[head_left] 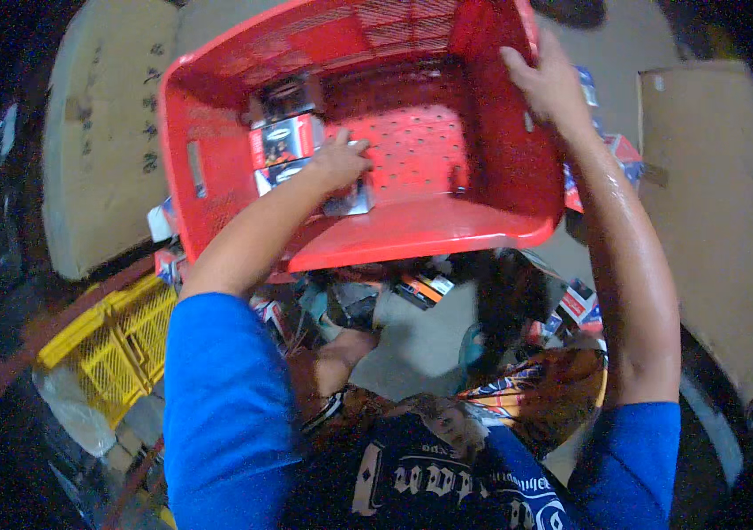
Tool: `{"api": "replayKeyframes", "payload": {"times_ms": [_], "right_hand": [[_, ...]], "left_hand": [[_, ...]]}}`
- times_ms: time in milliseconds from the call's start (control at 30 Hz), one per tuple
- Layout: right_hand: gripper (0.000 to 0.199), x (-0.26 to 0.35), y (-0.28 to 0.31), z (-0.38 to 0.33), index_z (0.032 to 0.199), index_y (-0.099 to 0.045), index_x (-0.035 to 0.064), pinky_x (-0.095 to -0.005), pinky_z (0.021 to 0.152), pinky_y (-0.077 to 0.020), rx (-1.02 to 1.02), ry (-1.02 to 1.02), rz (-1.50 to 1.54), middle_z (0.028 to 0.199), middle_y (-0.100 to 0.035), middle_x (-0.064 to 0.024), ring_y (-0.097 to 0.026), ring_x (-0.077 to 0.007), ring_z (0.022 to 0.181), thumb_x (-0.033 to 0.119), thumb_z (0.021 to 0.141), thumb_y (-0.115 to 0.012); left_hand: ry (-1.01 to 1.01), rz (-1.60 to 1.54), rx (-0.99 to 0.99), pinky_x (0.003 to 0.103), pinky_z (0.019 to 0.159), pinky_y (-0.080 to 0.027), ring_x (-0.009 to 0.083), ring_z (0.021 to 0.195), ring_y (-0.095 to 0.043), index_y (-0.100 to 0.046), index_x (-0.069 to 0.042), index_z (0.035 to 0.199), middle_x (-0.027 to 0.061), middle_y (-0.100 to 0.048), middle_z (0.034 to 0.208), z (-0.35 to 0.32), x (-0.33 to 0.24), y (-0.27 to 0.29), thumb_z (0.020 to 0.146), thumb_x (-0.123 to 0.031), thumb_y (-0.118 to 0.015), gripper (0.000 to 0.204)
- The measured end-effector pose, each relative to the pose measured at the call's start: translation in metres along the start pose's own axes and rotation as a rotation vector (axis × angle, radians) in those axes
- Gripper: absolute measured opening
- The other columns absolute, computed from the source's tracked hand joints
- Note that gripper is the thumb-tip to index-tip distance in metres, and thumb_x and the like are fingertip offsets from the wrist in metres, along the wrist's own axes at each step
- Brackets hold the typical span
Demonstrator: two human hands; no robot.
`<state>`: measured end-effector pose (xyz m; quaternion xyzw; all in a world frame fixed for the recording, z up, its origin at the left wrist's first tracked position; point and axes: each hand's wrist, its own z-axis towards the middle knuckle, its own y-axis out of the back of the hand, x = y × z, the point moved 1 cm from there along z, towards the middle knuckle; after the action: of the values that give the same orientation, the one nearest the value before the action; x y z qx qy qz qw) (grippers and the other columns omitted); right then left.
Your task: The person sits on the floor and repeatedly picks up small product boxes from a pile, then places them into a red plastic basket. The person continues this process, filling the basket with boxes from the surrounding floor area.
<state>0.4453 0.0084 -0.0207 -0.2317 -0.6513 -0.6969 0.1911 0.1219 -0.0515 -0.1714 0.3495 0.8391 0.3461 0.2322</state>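
A red plastic basket [447,216] with a perforated bottom is tilted in front of me. Along its left side stands a row of small printed boxes [281,141] in red, white and black. My left hand [339,163] reaches inside, its fingers curled over the nearest small box [351,201], which is partly hidden under the palm. At the upper right corner, my right hand [556,84] grips the basket's rim, with the thumb on the inner side and the other fingers hidden behind the wall.
Large brown cartons stand at left [111,132] and right [707,212]. A yellow crate [124,344] lies at lower left. More small boxes [578,305] are scattered around the basket, and an orange and black box [425,290] rests on the floor by my feet.
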Motion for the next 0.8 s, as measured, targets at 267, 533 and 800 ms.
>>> {"api": "replayKeyframes", "payload": {"times_ms": [267, 533, 800], "right_hand": [[0.057, 0.005, 0.006, -0.001, 0.127, -0.05, 0.0048, -0.0572, 0.092, -0.0494, 0.158, -0.344, 0.008, 0.111, -0.065, -0.0306, -0.063, -0.0485, 0.103, 0.045, 0.087, -0.057], [0.068, -0.018, 0.001, 0.007, 0.131, -0.05, -0.0026, -0.0535, 0.099, -0.0444, 0.172, -0.218, 0.315, 0.121, -0.061, -0.0317, -0.058, -0.0498, 0.113, 0.054, 0.094, -0.05], [0.092, -0.145, 0.05, -0.126, 0.135, -0.043, -0.0054, -0.0515, 0.096, -0.048, 0.392, -0.551, -0.447, 0.126, -0.058, -0.0314, -0.058, -0.0443, 0.117, 0.065, 0.08, -0.064]], "left_hand": [[0.242, -0.292, 0.02, 0.051, 0.108, -0.04, 0.0462, 0.125, -0.048, -0.047, -0.01, 0.139, 0.0292, -0.043, 0.14, -0.001, 0.011, 0.013, 0.078, -0.044, -0.077, 0.076], [0.211, -0.729, -0.439, 0.048, 0.113, -0.033, 0.038, 0.135, -0.042, -0.041, -0.004, 0.145, 0.025, -0.047, 0.142, -0.127, 0.0, 0.075, 0.089, -0.039, -0.067, 0.071], [0.712, -0.489, -0.898, 0.046, 0.111, -0.035, 0.0355, 0.133, -0.044, -0.042, -0.006, 0.145, 0.023, -0.042, 0.147, -0.244, 0.079, 0.026, 0.091, -0.039, -0.066, 0.068]]}}
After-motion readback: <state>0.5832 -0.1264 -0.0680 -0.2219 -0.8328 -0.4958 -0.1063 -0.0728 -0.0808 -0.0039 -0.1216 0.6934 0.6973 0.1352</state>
